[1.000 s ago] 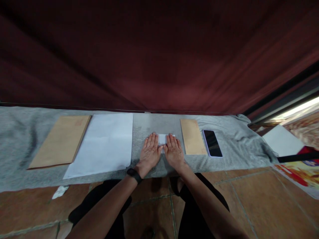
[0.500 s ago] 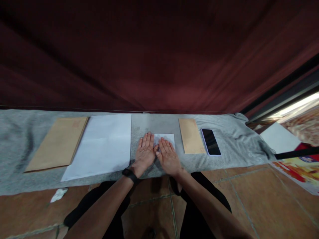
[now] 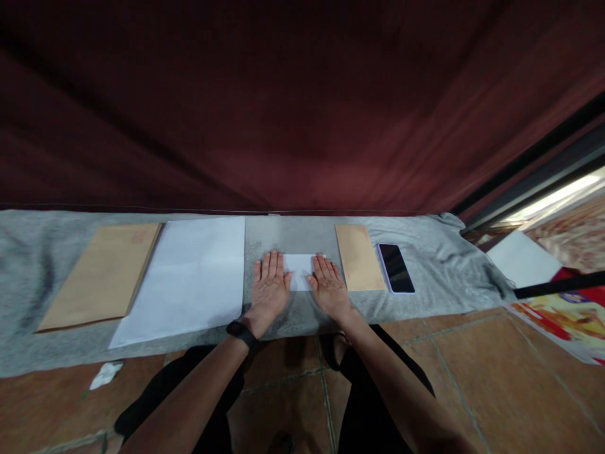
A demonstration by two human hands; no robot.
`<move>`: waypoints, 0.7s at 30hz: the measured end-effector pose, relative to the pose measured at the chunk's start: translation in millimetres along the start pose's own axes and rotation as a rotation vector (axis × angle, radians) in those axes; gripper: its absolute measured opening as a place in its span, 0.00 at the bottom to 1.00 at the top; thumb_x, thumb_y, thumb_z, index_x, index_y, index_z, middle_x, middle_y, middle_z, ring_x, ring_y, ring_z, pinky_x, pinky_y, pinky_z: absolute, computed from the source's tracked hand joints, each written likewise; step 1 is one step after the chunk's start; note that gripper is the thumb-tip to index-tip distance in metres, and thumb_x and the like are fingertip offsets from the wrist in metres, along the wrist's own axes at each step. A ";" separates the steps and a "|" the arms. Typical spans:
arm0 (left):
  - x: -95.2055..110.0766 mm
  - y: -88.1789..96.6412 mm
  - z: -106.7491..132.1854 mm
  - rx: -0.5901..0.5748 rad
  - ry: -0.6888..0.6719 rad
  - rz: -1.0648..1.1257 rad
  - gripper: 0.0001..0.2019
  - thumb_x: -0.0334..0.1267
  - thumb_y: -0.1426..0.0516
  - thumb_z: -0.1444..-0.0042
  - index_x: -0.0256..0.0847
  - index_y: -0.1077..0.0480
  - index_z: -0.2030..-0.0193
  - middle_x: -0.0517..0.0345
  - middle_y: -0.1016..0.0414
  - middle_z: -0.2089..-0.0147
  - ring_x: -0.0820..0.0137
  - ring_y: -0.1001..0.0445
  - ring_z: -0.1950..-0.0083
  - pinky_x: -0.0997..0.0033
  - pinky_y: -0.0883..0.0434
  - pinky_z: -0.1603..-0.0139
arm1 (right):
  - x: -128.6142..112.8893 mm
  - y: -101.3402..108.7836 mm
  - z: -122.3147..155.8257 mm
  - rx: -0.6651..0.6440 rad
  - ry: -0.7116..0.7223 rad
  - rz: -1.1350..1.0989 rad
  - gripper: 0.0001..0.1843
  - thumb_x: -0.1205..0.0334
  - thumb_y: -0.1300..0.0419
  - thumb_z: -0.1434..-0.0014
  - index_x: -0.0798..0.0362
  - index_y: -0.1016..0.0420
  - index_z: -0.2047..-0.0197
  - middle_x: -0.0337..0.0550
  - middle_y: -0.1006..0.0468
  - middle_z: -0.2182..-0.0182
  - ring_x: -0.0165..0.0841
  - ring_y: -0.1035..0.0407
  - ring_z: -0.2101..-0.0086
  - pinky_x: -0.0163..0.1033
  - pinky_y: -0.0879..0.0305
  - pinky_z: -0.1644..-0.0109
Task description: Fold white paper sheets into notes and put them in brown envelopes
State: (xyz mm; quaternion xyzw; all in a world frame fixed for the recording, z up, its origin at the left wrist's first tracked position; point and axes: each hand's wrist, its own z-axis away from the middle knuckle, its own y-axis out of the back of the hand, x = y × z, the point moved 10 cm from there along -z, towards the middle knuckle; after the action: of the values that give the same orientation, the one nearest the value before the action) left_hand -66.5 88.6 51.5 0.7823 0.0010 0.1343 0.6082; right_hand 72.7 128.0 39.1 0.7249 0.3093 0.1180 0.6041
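A small white piece of paper (image 3: 299, 272), perhaps folded, lies on the grey cloth (image 3: 293, 234) in front of me. My left hand (image 3: 271, 287) rests flat over its left end, fingers stretched forward, a dark band on the wrist. Over the right end lies my right hand (image 3: 329, 289), palm down with the fingers extended. Between the two hands the middle of the paper shows; both ends are partly hidden beneath them. To the right of my right hand, close by, is a small brown envelope (image 3: 362, 258).
Large white sheets (image 3: 198, 271) lie left of my hands, beside a big brown envelope (image 3: 104, 271). A phone (image 3: 396, 268) lies at the right. Behind the cloth hangs a dark red curtain (image 3: 283, 126). A colourful printed box (image 3: 567, 315) and a crumpled tissue (image 3: 106, 374) are on the tiled floor.
My hands have slid apart from the middle of the small white paper, left hand to the left, right hand to the right. More of the paper's middle shows. The view has shifted slightly.
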 end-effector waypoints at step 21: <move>19.9 -11.3 7.1 -0.092 -0.181 0.031 0.31 0.46 0.57 0.31 0.26 0.48 0.27 0.39 0.47 0.25 0.57 0.53 0.23 0.52 0.49 0.25 | 13.3 1.9 -5.0 -0.016 -0.124 0.015 0.32 0.55 0.56 0.28 0.65 0.47 0.28 0.59 0.45 0.30 0.45 0.49 0.32 0.52 0.51 0.30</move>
State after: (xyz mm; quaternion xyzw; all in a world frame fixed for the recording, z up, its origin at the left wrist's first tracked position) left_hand -43.9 88.1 43.4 0.7623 -0.0722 0.0722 0.6391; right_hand 81.0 139.7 39.4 0.7284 0.2648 0.0800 0.6268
